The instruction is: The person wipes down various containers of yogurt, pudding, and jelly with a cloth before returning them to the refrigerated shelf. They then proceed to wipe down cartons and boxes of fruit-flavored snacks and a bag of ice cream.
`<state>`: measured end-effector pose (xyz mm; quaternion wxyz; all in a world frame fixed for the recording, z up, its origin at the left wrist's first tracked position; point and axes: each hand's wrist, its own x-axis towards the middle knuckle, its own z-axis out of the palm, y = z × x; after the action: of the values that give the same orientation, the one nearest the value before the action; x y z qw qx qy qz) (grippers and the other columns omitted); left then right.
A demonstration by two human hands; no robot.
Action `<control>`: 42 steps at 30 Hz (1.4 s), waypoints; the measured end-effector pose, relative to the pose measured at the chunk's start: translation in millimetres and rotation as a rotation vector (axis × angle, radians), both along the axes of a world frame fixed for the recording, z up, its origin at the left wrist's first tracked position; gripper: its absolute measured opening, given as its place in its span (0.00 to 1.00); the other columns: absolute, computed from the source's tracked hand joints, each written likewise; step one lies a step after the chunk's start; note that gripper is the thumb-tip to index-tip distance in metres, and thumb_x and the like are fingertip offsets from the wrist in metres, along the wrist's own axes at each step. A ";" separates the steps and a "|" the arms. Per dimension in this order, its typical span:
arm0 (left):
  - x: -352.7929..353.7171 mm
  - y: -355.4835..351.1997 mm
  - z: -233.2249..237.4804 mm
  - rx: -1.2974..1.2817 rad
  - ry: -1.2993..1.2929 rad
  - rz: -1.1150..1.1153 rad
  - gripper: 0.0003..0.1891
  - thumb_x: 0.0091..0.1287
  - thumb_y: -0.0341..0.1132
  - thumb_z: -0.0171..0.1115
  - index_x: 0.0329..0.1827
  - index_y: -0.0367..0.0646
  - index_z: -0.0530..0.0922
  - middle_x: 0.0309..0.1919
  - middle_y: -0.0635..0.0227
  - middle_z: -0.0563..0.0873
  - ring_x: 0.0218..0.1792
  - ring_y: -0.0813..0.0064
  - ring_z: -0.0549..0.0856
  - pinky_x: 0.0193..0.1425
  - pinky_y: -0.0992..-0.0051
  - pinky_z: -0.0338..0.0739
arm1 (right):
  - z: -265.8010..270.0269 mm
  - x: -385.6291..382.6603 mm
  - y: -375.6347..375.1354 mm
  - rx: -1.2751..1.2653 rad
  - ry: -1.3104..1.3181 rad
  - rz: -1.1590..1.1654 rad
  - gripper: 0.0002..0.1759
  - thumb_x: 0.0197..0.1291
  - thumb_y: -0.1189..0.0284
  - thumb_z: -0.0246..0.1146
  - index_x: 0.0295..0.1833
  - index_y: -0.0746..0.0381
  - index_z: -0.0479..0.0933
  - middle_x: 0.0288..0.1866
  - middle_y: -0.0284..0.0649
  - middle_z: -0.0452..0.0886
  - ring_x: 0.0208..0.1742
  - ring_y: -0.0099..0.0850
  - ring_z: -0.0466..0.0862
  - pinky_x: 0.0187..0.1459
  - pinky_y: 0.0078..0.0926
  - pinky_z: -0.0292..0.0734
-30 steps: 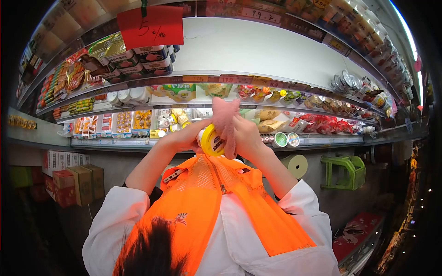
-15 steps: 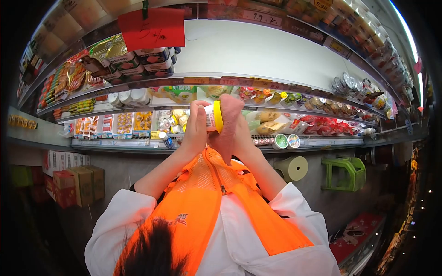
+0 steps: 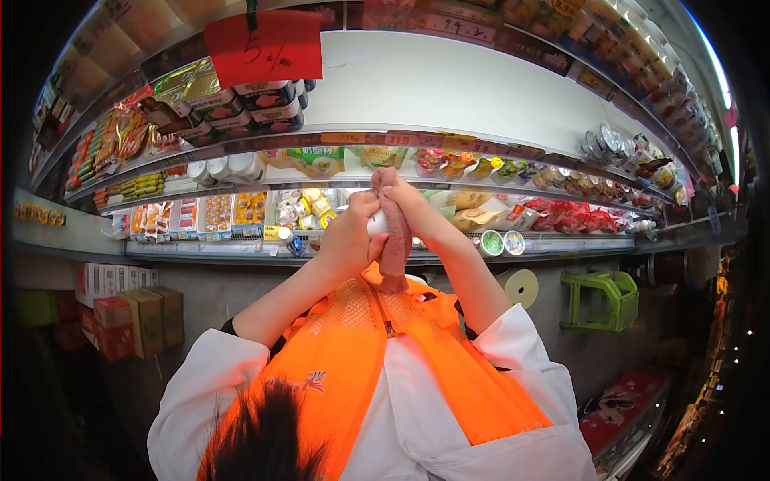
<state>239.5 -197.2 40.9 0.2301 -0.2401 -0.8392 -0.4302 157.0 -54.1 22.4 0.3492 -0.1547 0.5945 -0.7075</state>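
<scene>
In front of my chest, my left hand [image 3: 350,234] is wrapped round a small white tub [image 3: 376,224]. Its yellow lid, seen a moment earlier, is hidden now. A pinkish-brown cloth [image 3: 395,252] is pressed against the tub's right side and hangs down over the orange vest. My right hand [image 3: 411,210] grips the upper part of this cloth, its thumb near the top. Behind both hands lies the lower shelf, with white tubs with yellow lids [image 3: 309,215] in a tray just left of my left hand.
Shelves of packaged food curve around me, with stacked tins [image 3: 277,112] at upper left and a red price sign [image 3: 265,48] above them. On the floor are cardboard boxes [image 3: 143,321] at left, a green plastic stool [image 3: 601,301] and a pale roll [image 3: 521,288] at right.
The tub has turned, so its yellow lid and label no longer show. My right hand has brought the cloth across to the left, and the cloth now covers the tub's right side.
</scene>
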 end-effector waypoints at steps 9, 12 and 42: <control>5.0 2.1 25.3 0.714 -0.298 0.032 0.37 0.62 0.63 0.51 0.63 0.44 0.55 0.57 0.60 0.71 0.54 0.62 0.77 0.56 0.65 0.75 | 73.6 37.3 -5.5 -0.126 0.799 -0.177 0.14 0.57 0.73 0.61 0.49 0.63 0.71 0.51 0.31 0.71 0.50 0.27 0.72 0.57 0.25 0.65; 9.3 15.4 42.2 1.096 -0.539 -0.075 0.37 0.64 0.54 0.54 0.69 0.45 0.49 0.58 0.60 0.69 0.54 0.67 0.78 0.58 0.68 0.76 | 97.0 36.5 2.3 0.562 1.424 -0.227 0.17 0.63 0.68 0.54 0.55 0.65 0.68 0.59 0.34 0.68 0.57 0.29 0.70 0.61 0.27 0.62; 82.8 -11.2 -109.7 0.320 -0.693 -0.033 0.35 0.67 0.47 0.55 0.66 0.42 0.46 0.53 0.52 0.68 0.49 0.65 0.75 0.54 0.69 0.71 | -50.8 87.6 -33.5 -0.620 -0.920 -0.763 0.23 0.67 0.61 0.43 0.55 0.67 0.71 0.50 0.48 0.79 0.40 0.34 0.80 0.41 0.31 0.75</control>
<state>322.3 -208.4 -68.8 -0.0397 -0.0551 -0.7856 -0.6150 244.6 -87.5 -28.4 0.2321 0.2902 0.1674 -0.9132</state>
